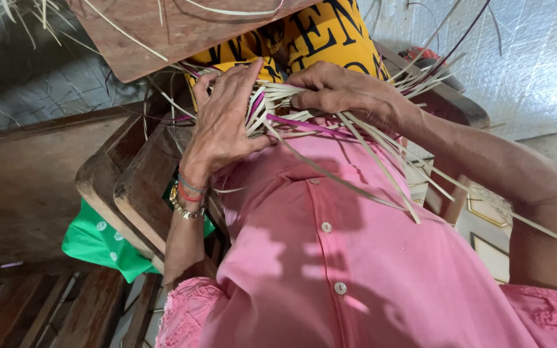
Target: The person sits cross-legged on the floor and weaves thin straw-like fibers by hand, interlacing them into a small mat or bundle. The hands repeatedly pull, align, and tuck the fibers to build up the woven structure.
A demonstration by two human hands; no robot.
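Head view: weaving is mid-course. The bundle of pale strips (278, 106), some purple, sits just above the pink shirt (330, 258). The left hand (224, 119) lies half-open on the bundle, fingers spread; the right hand (336, 90) curls closed, apparently pinching strips. Next likely calls for threading one strip across

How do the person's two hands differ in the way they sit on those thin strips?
The left hand stands upright with fingers spread over the pale strips, while the right hand lies flatter, fingers curled down onto them. The left wrist wears bracelets; the right wrist is bare. Both are bare hands touching the same bundle above the pink shirt.
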